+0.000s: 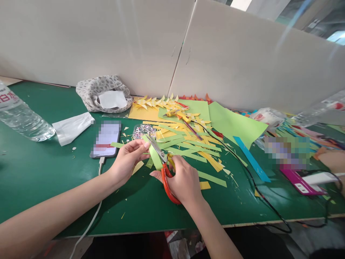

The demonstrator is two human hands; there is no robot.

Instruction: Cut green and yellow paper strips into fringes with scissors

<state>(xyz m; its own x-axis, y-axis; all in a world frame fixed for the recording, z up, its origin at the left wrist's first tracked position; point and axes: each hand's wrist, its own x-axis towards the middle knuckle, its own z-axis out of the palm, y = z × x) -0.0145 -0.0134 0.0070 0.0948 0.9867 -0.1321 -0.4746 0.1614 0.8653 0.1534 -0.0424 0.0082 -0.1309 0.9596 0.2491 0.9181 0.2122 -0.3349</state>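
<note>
Left hand point(129, 160): raised just above the tabletop, fingers point(142, 145) pinching the near end of a green strip, thumb on top.
Right hand point(184, 181): fingers curled through and pressed together around the orange-red handles of the scissors, knuckles facing up.
Green strip point(155, 157): short, light green, held between the two hands above the tabletop and slanting toward the right hand.
Scissors point(162, 158): metal blades pointing up and left, lying across the green strip; gap between the blades too slight to tell.
Strip pile point(188, 145): loose green and yellow strips just beyond the hands, overlapping one another.
Phone point(106, 139): flat on the tabletop left of the left hand, with a white cable point(91, 219) running off the near edge.
Water bottle point(23, 120): clear, on its side at the far left.
Cloth pouch point(91, 91): patterned, against the cardboard partition point(107, 39).
Green sheet point(234, 124): large, right of the pile, with a blue strip point(252, 159) beside it.
Black cable point(244, 169): trailing from the pile to the near right edge.
Tabletop point(40, 172): dark green, dotted with paper snips.
</note>
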